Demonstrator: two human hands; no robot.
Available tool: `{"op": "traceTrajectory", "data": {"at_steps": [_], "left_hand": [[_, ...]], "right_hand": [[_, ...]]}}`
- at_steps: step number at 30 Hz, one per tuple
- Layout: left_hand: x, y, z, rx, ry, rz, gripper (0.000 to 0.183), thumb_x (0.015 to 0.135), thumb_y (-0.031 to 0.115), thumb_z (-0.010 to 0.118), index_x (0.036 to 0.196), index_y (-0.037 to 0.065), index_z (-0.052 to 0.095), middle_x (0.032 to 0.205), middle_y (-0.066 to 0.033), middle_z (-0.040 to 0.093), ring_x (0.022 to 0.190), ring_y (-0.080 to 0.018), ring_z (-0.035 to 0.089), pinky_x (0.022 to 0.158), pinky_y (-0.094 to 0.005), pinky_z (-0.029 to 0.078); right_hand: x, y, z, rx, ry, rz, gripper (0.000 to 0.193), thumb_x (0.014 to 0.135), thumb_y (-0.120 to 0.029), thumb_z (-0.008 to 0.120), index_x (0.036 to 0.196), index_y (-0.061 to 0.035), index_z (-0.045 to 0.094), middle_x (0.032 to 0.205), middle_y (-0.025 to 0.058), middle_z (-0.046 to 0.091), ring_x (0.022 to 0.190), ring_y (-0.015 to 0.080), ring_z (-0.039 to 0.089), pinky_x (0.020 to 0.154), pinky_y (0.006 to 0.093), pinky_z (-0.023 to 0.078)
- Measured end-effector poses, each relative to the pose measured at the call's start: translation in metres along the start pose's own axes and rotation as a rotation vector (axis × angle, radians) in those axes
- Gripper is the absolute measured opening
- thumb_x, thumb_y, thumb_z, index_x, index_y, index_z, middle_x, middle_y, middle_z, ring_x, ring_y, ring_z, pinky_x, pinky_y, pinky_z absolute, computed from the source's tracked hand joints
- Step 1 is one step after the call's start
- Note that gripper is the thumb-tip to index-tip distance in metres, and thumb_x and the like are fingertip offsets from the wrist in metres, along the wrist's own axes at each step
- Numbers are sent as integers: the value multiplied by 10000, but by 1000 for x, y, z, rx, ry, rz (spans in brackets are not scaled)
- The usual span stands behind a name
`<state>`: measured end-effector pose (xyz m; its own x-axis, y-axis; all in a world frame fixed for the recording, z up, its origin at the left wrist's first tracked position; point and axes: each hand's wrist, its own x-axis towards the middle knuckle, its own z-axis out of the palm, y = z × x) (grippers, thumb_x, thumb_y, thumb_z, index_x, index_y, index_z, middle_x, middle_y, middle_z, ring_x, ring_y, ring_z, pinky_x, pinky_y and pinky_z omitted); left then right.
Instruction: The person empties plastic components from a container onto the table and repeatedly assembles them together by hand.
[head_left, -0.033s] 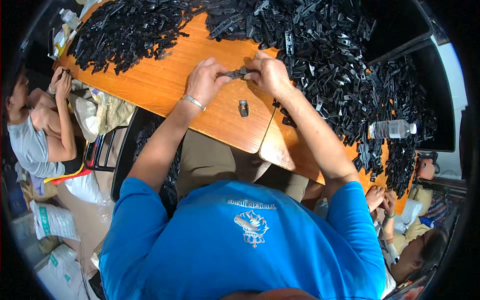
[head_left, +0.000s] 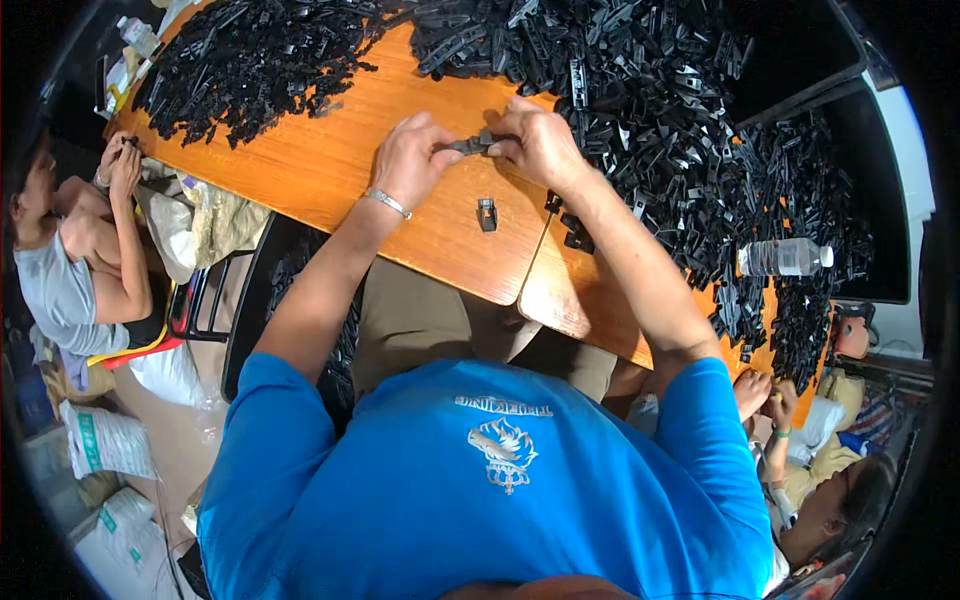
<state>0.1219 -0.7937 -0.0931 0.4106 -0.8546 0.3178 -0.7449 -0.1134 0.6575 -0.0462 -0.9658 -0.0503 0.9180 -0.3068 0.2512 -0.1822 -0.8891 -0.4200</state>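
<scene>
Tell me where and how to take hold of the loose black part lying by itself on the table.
Pinch the loose black part across its left and right edges, probably best from above: it lies longer front to back than across, with bare tabletop along both edges. The near side looks open too, since the left hand and right hand are beyond it.

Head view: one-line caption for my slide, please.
Dark part held between left grip and right grip over an orange-brown table, near heaped black pieces.
</scene>
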Motion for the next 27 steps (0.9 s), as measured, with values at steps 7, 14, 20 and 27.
{"op": "traceTrajectory", "data": {"at_steps": [7, 14, 20, 27], "left_hand": [[9, -9, 5, 5, 46, 38, 204, 820, 55, 878, 974, -6, 761, 940, -114, 655, 798, -259, 669, 692, -368, 562], [-13, -15, -25, -54, -40, 42, 182, 838, 75, 863, 955, 9, 740, 863, -102, 631, 764, -257, 631, 697, -377, 518], [-93, -49, -180, -20, -570, -242, 256, 904, 79, 812, 1150, 35, 757, 1014, -47, 726, 925, -152, 658, 861, -326, 547], [12, -23, -90, -75, -22, -71, 498, 972, 111, 760, 1448, 67, 620, 1282, -116, 678, 1159, -225, 683, 1013, -375, 552]], "right_hand": [[29, 3, 13, 19, -106, -176, 265, 806, -163, 869, 1043, -58, 810, 1026, 126, 701, 950, 381, 707, 823, 470, 563], [9, -13, 22, -10, -87, -138, 261, 868, -305, 834, 1026, -101, 799, 1028, 139, 711, 953, 390, 718, 811, 491, 575], [-61, -63, -3, 17, -109, 24, 368, 925, -416, 791, 1073, -79, 769, 965, 183, 731, 930, 384, 735, 794, 494, 577], [-78, -84, 19, -70, -69, 32, 165, 960, -223, 719, 1059, -101, 769, 1008, 183, 691, 791, 377, 736, 710, 480, 598]]}}
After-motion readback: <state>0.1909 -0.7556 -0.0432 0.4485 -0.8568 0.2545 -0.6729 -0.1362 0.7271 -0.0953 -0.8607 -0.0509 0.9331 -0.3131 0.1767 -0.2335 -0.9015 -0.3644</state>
